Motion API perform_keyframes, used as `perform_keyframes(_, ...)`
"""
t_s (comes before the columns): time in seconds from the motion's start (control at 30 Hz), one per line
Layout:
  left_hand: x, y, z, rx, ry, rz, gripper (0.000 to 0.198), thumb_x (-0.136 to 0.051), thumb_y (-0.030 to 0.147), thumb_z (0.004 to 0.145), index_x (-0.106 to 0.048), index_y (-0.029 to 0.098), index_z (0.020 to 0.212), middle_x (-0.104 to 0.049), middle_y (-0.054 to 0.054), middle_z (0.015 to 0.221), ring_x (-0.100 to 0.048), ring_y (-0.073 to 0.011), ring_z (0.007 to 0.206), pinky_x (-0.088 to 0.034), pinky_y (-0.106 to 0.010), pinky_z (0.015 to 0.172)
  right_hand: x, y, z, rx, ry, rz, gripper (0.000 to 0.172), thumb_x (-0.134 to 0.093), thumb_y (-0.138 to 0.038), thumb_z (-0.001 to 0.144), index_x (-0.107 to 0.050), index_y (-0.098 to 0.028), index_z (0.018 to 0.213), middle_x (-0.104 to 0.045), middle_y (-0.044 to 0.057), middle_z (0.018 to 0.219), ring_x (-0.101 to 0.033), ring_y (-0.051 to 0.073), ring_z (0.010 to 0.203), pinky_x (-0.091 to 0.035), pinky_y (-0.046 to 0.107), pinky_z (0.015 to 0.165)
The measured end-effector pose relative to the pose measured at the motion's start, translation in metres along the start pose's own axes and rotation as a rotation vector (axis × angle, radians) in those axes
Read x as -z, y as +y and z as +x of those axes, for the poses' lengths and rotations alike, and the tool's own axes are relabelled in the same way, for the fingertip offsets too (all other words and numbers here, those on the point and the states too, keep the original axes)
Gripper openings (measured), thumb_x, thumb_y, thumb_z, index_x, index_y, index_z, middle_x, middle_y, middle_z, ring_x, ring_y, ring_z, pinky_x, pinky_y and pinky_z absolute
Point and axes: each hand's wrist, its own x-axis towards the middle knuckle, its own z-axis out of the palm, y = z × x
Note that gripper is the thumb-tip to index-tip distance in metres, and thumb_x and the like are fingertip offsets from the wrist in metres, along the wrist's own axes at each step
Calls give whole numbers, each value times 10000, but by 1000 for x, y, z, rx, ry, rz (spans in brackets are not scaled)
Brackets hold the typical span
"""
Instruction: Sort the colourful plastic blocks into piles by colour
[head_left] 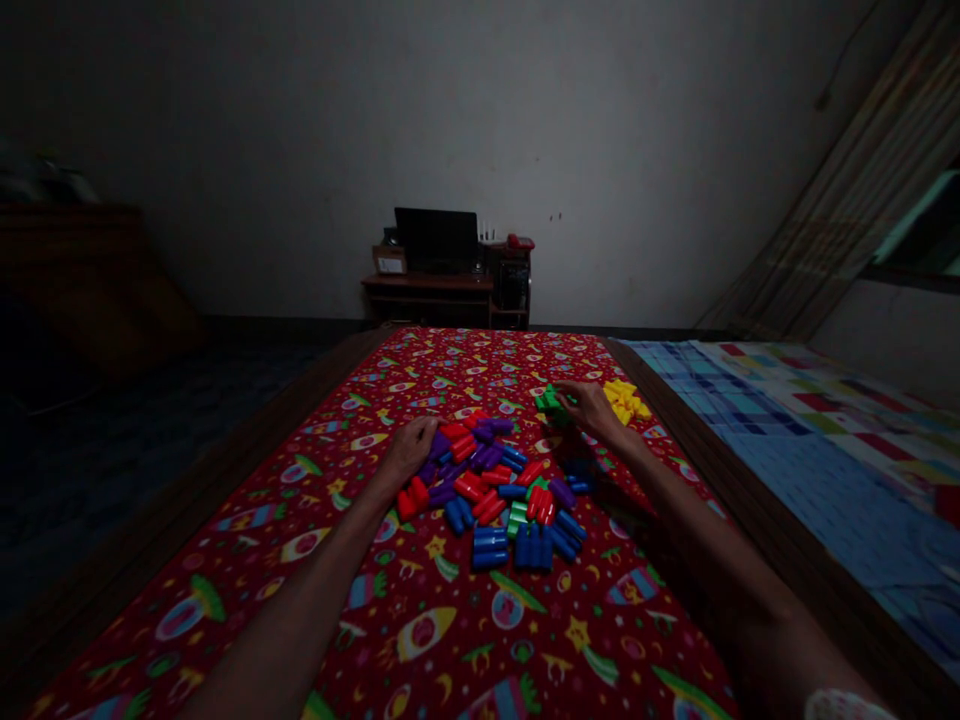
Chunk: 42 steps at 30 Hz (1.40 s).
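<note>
A heap of red, blue and purple plastic blocks (495, 490) lies in the middle of a red patterned cloth (420, 620). My left hand (409, 448) rests on the heap's left edge, fingers curled down onto the blocks; what it grips is hidden. My right hand (589, 405) reaches further away, its fingers closed on a small group of green blocks (551, 402). A pile of yellow blocks (626, 400) sits just right of that hand.
The cloth covers a wooden-edged bed or table. A blue checked blanket (787, 440) lies to the right. A low desk with a dark monitor (436, 240) stands against the far wall. A curtain (847, 200) hangs at the right. The room is dim.
</note>
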Motion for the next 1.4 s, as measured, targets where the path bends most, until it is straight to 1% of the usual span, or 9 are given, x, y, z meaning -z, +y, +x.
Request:
perform_keyframes(0.2,-2,-4,1,-13,4,3,489,-298,509,862,-668,194,810,-722,-86,929,-637,-237,964,-491,-354,912,-6,-43,-53,284,-460,-9,199,-580,-285,877,-702,-139,937,-691,67,798,-587,132,660,-354,220,576)
perform_keyframes(0.43,-4,-7,3,-13,5,0,480,-302,496,860,-672,195,809,-723,-92,987,-634,-236,987,-484,-364,932,-20,-47,-57,244,-509,-84,240,-598,-291,871,-674,-151,1051,-693,98,915,-617,169,803,-384,234,650)
perform_keyframes(0.57,-4,-8,2,-17,11,-1,494,-291,500,861,-672,186,838,-721,-100,996,-643,-239,972,-489,-369,918,-30,-47,-41,62,-357,133,259,-573,-160,840,-677,-137,1076,-716,74,904,-639,159,771,-415,223,650)
perform_keyframes(0.7,-4,-9,2,-33,11,2,506,-286,506,863,-676,184,845,-724,-98,978,-646,-238,964,-495,-367,911,-24,-40,-43,63,-213,113,352,-556,-148,832,-632,-133,1176,-713,97,979,-639,173,837,-414,230,682)
perform_keyframes(0.87,-4,-10,2,-25,7,9,505,-300,517,870,-683,189,851,-724,-92,1009,-643,-233,981,-492,-360,927,-11,-44,-54,122,-488,-95,165,-603,-240,829,-724,-154,902,-688,75,787,-574,141,661,-307,226,557)
perform_keyframes(1.07,-3,-10,3,-33,2,30,499,-295,497,871,-682,181,845,-724,-104,1000,-648,-245,981,-497,-389,928,-17,-56,-50,185,-714,155,116,-701,-250,740,-694,-134,741,-566,-29,604,-435,80,538,-260,203,502)
perform_keyframes(1.17,-3,-9,2,-22,-1,42,491,-297,478,863,-679,171,886,-721,-113,1023,-648,-249,997,-489,-388,938,-8,-44,-41,149,-594,287,163,-650,-272,772,-680,-121,719,-560,-31,610,-450,83,552,-276,200,509)
perform_keyframes(1.27,-3,-8,1,-9,4,48,495,-288,472,857,-677,166,893,-719,-121,1025,-648,-253,996,-489,-390,935,4,-20,-23,14,-298,344,252,-570,-331,832,-702,-129,759,-628,0,670,-529,115,606,-337,210,552)
perform_keyframes(1.4,-3,-7,2,-21,-1,39,492,-287,482,857,-678,182,856,-720,-111,1020,-648,-250,992,-491,-384,931,6,11,9,-211,68,94,248,-534,-293,851,-735,-148,840,-710,60,787,-624,173,725,-406,244,641)
